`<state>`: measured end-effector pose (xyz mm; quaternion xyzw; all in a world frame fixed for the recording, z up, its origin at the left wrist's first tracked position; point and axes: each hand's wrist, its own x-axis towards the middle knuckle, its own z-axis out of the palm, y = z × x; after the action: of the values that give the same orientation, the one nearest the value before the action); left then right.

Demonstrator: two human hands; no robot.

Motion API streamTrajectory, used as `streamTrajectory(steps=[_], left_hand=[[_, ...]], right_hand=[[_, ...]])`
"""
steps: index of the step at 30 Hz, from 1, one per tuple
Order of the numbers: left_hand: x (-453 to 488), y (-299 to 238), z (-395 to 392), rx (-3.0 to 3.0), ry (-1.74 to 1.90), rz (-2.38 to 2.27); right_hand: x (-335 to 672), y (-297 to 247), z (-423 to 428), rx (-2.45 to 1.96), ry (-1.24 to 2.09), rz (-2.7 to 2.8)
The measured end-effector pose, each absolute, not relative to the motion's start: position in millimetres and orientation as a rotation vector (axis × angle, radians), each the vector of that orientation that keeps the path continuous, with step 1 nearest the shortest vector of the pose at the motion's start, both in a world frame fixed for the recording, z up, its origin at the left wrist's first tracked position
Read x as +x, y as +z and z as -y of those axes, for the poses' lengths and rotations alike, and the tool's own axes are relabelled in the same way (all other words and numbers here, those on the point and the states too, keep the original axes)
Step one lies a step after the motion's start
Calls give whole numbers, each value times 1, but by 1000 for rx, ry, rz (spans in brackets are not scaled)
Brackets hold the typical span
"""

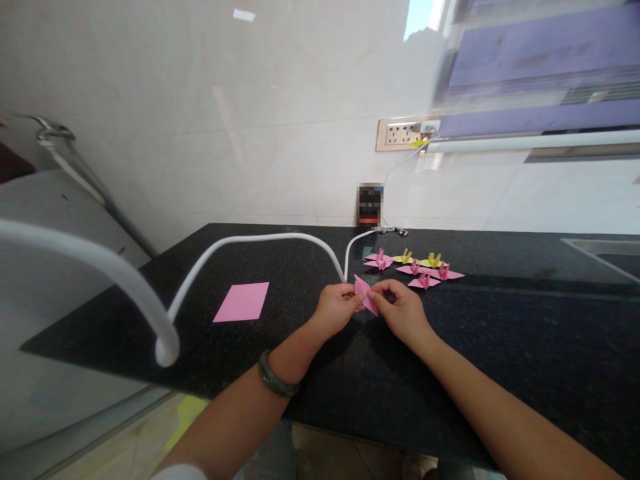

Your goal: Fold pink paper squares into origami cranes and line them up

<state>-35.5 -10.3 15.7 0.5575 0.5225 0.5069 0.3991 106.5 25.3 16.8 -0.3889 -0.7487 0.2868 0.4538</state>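
Note:
A partly folded pink origami paper [367,297] is held between both hands above the dark countertop. My left hand [336,308] pinches its left side, and a dark green bangle circles that wrist. On the other side, the thumb and fingers of my right hand [400,308] are closed on the paper. Just beyond the right hand stand several folded paper cranes, among them a pink crane [425,282] in front and a yellow crane [434,261] behind. Flat on the counter to the left lies a square pink sheet [242,302].
A white bent tube [260,237] arches over the counter [300,393] from the left to behind my hands. At the wall leans a phone-like device [370,205], its screen blurred, with a cable up to the socket [400,135]. A sink edge [595,257] shows far right.

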Motion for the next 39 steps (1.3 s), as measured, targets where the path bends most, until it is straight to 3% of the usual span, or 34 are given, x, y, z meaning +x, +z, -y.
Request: streamTrajectory(steps=[9,24,39], left_hand=[[-35,17,11,1402,1291,-1329],[-28,26,13,1098,1304,-1261],[-31,26,11,1098,1317,-1156]], right_hand=[[106,18,-24,-1007,840,1850],[108,32,-17,-790,65,2170],[110,29,-19,-781,16,2222]])
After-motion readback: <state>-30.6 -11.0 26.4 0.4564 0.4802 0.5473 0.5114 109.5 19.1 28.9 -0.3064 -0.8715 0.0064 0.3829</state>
